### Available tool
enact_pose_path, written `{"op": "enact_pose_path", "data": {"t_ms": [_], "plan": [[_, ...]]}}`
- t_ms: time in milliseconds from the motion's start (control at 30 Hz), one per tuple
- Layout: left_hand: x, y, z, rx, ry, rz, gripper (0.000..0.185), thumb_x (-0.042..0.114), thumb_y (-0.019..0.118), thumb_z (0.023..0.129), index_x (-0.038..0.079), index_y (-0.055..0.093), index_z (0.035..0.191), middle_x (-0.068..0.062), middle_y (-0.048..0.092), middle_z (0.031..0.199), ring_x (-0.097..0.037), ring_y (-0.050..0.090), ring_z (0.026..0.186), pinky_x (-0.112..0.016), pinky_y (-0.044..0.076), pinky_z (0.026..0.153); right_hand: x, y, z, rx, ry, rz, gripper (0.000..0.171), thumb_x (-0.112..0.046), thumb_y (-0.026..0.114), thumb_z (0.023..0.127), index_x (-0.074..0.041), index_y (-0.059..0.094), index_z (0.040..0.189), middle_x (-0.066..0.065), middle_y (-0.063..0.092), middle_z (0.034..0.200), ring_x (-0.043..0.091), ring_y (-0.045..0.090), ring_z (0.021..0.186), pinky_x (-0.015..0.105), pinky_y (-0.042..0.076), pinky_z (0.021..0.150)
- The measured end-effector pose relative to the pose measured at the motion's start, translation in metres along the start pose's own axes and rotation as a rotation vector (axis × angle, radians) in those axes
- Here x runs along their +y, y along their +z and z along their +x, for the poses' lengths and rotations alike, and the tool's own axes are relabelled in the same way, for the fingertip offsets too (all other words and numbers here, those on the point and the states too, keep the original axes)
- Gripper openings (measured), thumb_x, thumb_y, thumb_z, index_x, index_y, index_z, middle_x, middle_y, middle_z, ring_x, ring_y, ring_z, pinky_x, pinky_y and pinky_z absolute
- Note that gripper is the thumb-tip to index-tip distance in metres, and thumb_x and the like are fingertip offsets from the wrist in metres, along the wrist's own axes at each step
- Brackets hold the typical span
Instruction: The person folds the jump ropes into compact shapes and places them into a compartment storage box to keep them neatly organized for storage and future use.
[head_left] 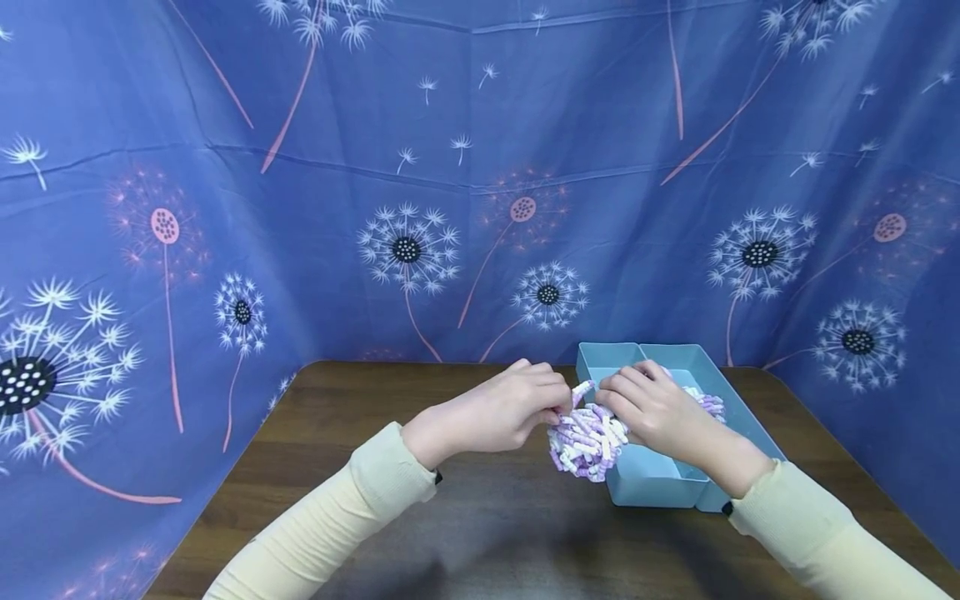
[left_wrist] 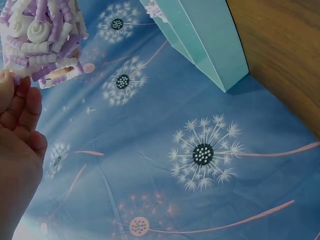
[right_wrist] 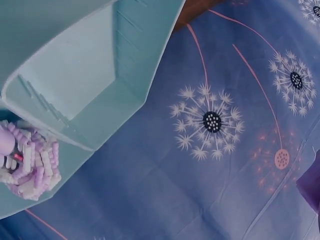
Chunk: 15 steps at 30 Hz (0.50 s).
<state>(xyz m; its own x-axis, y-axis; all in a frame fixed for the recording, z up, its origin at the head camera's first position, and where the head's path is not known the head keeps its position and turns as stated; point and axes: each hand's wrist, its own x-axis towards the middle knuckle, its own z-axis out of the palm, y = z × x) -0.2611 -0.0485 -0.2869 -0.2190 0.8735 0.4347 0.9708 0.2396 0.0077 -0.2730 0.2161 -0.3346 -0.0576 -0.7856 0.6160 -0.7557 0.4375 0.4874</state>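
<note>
1. While both hands meet at the near-left corner of the blue tray, a purple-and-white bead bundle hangs between them.
2. Left hand pinches one strand with curled fingertips, just left of the tray.
3. Right hand curls over the bundle's top, above the tray's near compartment.

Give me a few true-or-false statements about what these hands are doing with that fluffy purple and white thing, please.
1. Both hands touch the purple and white bundle. True: the left hand pinches one strand, and the right hand grips the top.
2. The bundle lies on the floor. False: it is held over the near left edge of the light blue tray.
3. The tray sits on a wooden table. True.
4. The backdrop is plain white. False: it is a blue cloth printed with dandelions.
5. The person wears dark gloves. False: the hands are bare, with pale yellow sleeves.
</note>
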Motion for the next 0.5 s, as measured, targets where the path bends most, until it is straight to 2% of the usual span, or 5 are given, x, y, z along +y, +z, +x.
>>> {"op": "enact_pose_path", "data": {"t_ms": [67,167,367,433,500], "plan": [[-0.001,0.001,-0.001,0.015,-0.008,-0.023,0.005,0.014,0.061,0.089,0.015,0.056,0.091,0.008,0.054,0.087,-0.006,0.044,0.083,-0.021,0.030,0.072,0.000,-0.001,-0.001,-0.010,0.011,0.005,0.022,-0.005,0.049,0.080,-0.002,0.062,0.098,0.009,0.062,0.093,0.025,0.057,0.082,0.042,0.044,0.066],[-0.004,0.002,-0.002,0.039,-0.014,-0.098,0.006,0.014,0.060,0.090,0.015,0.053,0.090,0.008,0.051,0.088,-0.007,0.042,0.086,-0.023,0.030,0.075,0.001,-0.002,-0.001,-0.021,0.033,0.010,0.033,-0.001,0.059,0.067,-0.002,0.061,0.099,0.010,0.061,0.094,0.026,0.057,0.082,0.043,0.043,0.066],[-0.010,0.004,-0.004,0.098,0.019,-0.225,0.004,0.014,0.058,0.091,0.013,0.055,0.091,0.007,0.053,0.091,-0.007,0.045,0.093,-0.024,0.034,0.082,0.001,-0.001,0.003,-0.006,0.045,0.018,0.025,-0.006,0.042,0.083,-0.002,0.061,0.098,0.010,0.061,0.094,0.026,0.057,0.081,0.043,0.043,0.066],[-0.011,0.004,-0.004,0.106,0.022,-0.224,0.003,0.013,0.058,0.091,0.012,0.056,0.091,0.006,0.055,0.090,-0.007,0.046,0.090,-0.023,0.035,0.082,0.000,0.000,0.003,-0.010,0.031,0.018,0.024,-0.004,0.052,0.076,-0.002,0.061,0.098,0.010,0.061,0.094,0.025,0.057,0.081,0.042,0.043,0.067],[-0.010,0.002,-0.004,0.105,0.006,-0.229,0.002,0.012,0.055,0.092,0.010,0.054,0.092,0.005,0.055,0.087,-0.005,0.048,0.085,-0.021,0.036,0.079,0.001,0.001,0.001,-0.035,0.012,0.007,0.036,-0.001,0.062,0.063,-0.003,0.061,0.099,0.009,0.061,0.095,0.025,0.057,0.083,0.042,0.043,0.068]]}}
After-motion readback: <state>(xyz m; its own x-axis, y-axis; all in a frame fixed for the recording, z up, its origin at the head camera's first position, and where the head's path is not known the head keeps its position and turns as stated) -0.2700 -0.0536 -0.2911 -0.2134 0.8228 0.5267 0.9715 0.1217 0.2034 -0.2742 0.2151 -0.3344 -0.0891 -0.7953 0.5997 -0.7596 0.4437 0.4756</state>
